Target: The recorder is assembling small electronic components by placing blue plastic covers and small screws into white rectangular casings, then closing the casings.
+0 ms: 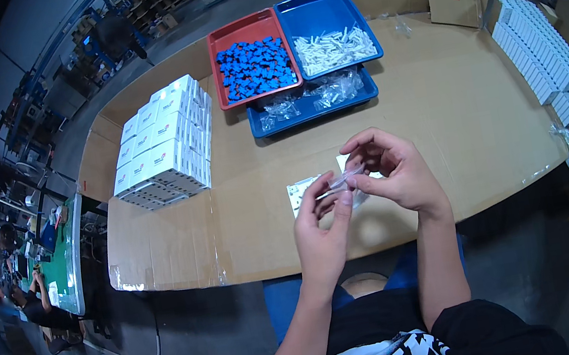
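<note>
Between my two hands, above the near part of the cardboard-covered table, is a small clear plastic bag (358,197). My left hand (321,228) pinches its left side between thumb and fingers. From the right, my right hand (395,170) grips its upper edge with thumb and forefinger, the other fingers curled. What the bag contains, if anything, is too small to make out. Under my hands lies a white printed box or card (296,192), partly covered by my left fingers. Another white piece (343,162) shows behind my right fingers.
Ahead stand a red tray (215,69) of blue plastic pieces and a blue tray (330,0) of white plugs. A lower blue tray (269,129) holds clear bags. White boxes are stacked at left (158,142) and right (542,55). Cardboard walls edge the table (459,141).
</note>
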A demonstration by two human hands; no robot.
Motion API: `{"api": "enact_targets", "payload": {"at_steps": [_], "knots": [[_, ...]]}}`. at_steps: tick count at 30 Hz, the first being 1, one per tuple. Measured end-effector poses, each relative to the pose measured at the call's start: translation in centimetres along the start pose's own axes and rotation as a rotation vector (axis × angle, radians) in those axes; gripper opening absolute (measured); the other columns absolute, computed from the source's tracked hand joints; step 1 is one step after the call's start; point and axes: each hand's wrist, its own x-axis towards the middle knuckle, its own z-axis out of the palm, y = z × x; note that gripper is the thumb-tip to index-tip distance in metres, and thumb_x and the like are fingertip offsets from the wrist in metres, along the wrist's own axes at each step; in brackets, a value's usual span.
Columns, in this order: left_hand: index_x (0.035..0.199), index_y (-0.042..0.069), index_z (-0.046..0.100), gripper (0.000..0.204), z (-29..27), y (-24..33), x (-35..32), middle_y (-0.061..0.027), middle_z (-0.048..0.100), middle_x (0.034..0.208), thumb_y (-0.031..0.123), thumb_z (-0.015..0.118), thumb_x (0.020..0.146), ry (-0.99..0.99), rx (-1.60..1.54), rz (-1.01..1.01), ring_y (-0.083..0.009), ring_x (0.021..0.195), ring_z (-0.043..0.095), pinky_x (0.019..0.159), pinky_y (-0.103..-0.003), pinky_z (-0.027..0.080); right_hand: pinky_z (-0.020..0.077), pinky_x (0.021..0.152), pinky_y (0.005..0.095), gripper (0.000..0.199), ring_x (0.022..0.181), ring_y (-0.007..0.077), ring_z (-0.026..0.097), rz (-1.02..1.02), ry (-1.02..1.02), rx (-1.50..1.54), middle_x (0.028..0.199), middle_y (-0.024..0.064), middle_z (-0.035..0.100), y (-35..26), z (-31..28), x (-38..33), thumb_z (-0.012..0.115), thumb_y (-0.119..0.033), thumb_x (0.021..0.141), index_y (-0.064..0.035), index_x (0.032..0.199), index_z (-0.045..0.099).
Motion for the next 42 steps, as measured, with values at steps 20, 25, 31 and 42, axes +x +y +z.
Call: {"api": "enact_targets", "payload": {"at_steps": [20,25,31,42], "knots": [[0.114,-0.004,0.068,0.017,-1.7,-0.5,0.5,-0.0086,0.072,0.106,0.007,0.067,0.101,0.093,-0.101,0.104,-0.0118,0.097,0.067,0.089,-0.027,0.053,0.0567,0.082,0.0242,0.011,0.091,0.0102,0.069,0.097,0.127,0.272,0.099,0.0071,0.073,3.2,1.9,-1.0,0.073,0.000,0.093,0.0027,0.104,0.070],[0.113,-0.004,0.068,0.016,-1.6,-1.2,0.5,-0.0085,0.072,0.106,0.006,0.068,0.101,0.073,-0.120,0.096,-0.0128,0.098,0.067,0.089,-0.027,0.053,0.0568,0.084,0.0246,0.011,0.091,0.0111,0.070,0.065,0.153,0.291,0.098,0.0075,0.073,3.4,1.8,-1.2,0.073,-0.001,0.094,0.0026,0.104,0.069],[0.112,-0.004,0.068,0.016,-1.3,-1.0,0.5,-0.0080,0.072,0.102,0.008,0.067,0.101,0.092,-0.116,0.076,-0.0121,0.096,0.067,0.089,-0.026,0.053,0.0569,0.083,0.0244,0.011,0.092,0.0114,0.070,0.072,0.153,0.329,0.097,0.0078,0.074,3.6,1.6,-1.1,0.072,-0.001,0.094,0.0026,0.104,0.069],[0.112,-0.004,0.068,0.016,-1.6,-0.8,0.3,-0.0078,0.071,0.102,0.008,0.066,0.102,0.139,-0.108,0.122,-0.0112,0.095,0.066,0.088,-0.026,0.052,0.0577,0.084,0.0255,0.010,0.093,0.0126,0.071,0.047,0.162,0.247,0.098,0.0084,0.074,3.4,2.7,-1.2,0.072,-0.003,0.096,0.0025,0.104,0.069]]}}
